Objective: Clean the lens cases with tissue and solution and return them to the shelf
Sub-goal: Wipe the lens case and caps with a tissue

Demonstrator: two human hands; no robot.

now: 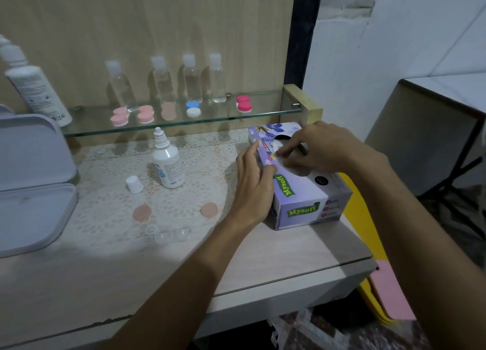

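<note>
A purple tissue box (302, 199) lies on the right side of the table. My left hand (252, 184) presses flat against its left side. My right hand (318, 147) is over the box's oval slot and pinches a white tissue (280, 155) there. A clear open lens case (172, 235) sits near the table's front, with two peach caps (142, 213) (209, 209) behind it. An uncapped white solution bottle (168, 162) stands on the lace mat, its cap (134, 184) beside it. Pink (119, 116), blue-white (193, 109) and magenta (244, 103) lens cases rest on the glass shelf (223, 118).
Several clear bottles (192, 78) stand along the shelf's back, and a large white bottle (36, 89) leans at its left end. A grey open box (31, 181) occupies the table's left side. Right of the table's edge are yellow and pink items (389, 289).
</note>
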